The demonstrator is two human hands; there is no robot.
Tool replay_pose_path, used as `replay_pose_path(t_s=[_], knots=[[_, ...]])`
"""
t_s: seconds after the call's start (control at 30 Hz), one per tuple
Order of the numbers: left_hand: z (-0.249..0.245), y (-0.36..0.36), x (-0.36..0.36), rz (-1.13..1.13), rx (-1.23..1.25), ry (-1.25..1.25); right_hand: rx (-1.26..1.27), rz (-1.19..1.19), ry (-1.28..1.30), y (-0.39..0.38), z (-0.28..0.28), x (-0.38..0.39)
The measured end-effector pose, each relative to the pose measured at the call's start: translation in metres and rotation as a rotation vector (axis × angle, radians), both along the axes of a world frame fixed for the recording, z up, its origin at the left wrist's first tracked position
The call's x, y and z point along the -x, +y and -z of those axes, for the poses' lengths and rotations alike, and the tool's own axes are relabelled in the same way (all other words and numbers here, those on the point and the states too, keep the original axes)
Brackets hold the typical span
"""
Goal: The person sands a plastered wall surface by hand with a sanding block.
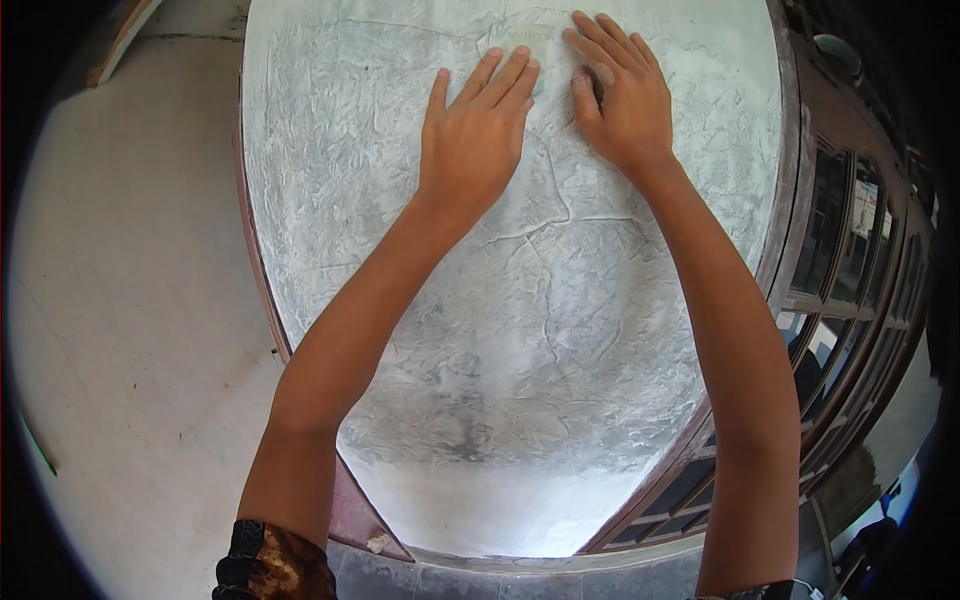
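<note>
Both arms reach up to a pale grey-white wall with a rough, wrinkled surface and cracks running through its middle. My left hand lies flat near the top of it, fingers stretched out and slightly spread. To its right, my right hand rests on the wall too, fingers extended and thumb apart. A dark patch shows between that thumb and the palm; I cannot tell whether it is a shadow or a small thing. Faint greenish lettering shows on the surface between the fingertips of the two hands.
A brown wooden frame with glass panes stands along the right side of the wall. On the left is a plain beige surface beyond a narrow brown edge. Grey tiles lie at the bottom.
</note>
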State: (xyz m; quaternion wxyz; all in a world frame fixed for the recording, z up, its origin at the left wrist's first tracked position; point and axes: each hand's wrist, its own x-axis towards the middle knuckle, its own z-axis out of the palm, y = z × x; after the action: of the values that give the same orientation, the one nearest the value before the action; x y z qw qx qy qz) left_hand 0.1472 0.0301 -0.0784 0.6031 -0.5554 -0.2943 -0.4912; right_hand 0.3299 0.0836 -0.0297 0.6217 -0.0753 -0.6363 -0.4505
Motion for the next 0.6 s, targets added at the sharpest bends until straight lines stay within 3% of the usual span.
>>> replay_pose_path(t_s=[0.1, 0.13, 0.27, 0.37, 0.53, 0.6], knots=[[-0.067, -0.007, 0.005, -0.052, -0.043, -0.032, -0.043, 0.021, 0.010, 0.002, -0.003, -0.001], [-0.086, -0.012, 0.008, -0.177, 0.111, -0.084, -0.039, 0.016, 0.013, 0.002, -0.003, -0.002], [-0.049, 0.004, 0.011, -0.062, -0.124, -0.007, -0.039, 0.002, 0.005, 0.000, -0.003, -0.001], [0.003, -0.004, 0.013, -0.155, -0.044, -0.002, 0.013, -0.043, -0.011, -0.003, 0.001, 0.002], [-0.083, -0.010, 0.010, -0.083, 0.000, -0.053, -0.066, 0.052, 0.035, 0.001, -0.003, 0.000], [-0.072, -0.002, 0.008, -0.098, -0.042, -0.056, -0.011, 0.022, 0.019, -0.005, -0.001, 0.002]])
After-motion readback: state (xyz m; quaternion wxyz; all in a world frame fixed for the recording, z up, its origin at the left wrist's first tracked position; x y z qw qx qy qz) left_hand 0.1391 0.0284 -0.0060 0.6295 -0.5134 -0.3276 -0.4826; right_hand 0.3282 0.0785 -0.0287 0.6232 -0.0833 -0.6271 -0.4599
